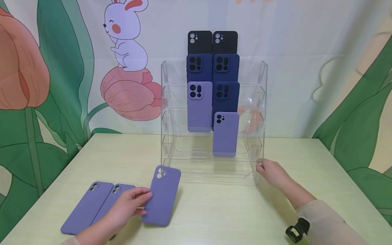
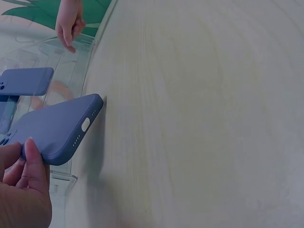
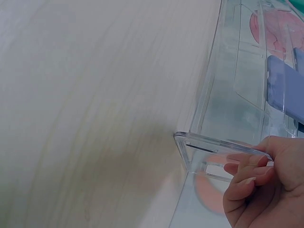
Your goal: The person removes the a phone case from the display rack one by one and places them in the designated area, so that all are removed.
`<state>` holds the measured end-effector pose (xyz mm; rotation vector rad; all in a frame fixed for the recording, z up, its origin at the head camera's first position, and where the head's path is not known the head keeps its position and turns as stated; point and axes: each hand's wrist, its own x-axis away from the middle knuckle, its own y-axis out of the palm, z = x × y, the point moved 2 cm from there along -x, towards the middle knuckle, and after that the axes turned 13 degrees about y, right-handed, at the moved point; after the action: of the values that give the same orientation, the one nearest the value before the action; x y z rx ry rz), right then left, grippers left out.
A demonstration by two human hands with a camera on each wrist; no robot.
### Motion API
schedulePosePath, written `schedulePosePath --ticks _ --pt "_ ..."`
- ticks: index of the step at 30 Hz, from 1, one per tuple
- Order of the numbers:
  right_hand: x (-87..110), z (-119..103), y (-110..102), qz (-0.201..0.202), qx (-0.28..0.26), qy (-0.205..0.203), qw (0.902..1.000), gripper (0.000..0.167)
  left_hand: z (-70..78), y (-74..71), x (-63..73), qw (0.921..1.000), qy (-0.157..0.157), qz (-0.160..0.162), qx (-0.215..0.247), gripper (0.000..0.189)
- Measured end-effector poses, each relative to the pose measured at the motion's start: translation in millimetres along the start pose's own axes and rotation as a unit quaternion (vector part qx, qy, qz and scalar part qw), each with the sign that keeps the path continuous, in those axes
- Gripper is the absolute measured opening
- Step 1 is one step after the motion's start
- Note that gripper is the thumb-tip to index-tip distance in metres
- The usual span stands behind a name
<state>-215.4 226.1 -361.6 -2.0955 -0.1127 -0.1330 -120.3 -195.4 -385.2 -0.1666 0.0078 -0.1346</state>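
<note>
My left hand (image 1: 127, 206) pinches a lavender phone case (image 1: 162, 195) by its left edge, tilted above the table; in the left wrist view the same phone case (image 2: 59, 126) shows its bottom end with the port cutout. My right hand (image 1: 272, 172) grips the lower right side of a clear acrylic display rack (image 1: 186, 170). Its fingers curl round the side panel (image 3: 213, 142) in the right wrist view. On the rack stand two black cases (image 1: 200, 42) at the top, several navy cases (image 1: 225, 73) below, a lilac case (image 1: 199, 114) and a lavender case (image 1: 226, 134) lower right.
Two more lavender cases (image 1: 87, 207) lie side by side at the left of the pale wooden table (image 1: 220, 217), partly behind my left arm. Behind the rack hangs a cloth backdrop (image 1: 294, 78) printed with a rabbit and tulips. A black strap device (image 1: 297, 230) is on the right wrist.
</note>
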Motion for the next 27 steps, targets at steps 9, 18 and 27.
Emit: schedulePosePath --ticks 9,18,27 --pt "1.2 -1.7 -1.0 0.001 0.0 -0.002 1.0 0.042 -5.0 -6.4 2.4 0.9995 0.001 -0.03 0.006 0.036" --pt "1.6 -2.1 -0.6 -0.002 0.0 0.005 1.0 0.041 -8.2 -8.7 3.8 0.9988 -0.003 -0.048 0.005 0.039" --pt "0.7 -1.7 -1.0 0.001 0.002 -0.001 1.0 0.04 -8.4 -15.4 7.9 0.9911 0.006 -0.064 -0.116 0.053"
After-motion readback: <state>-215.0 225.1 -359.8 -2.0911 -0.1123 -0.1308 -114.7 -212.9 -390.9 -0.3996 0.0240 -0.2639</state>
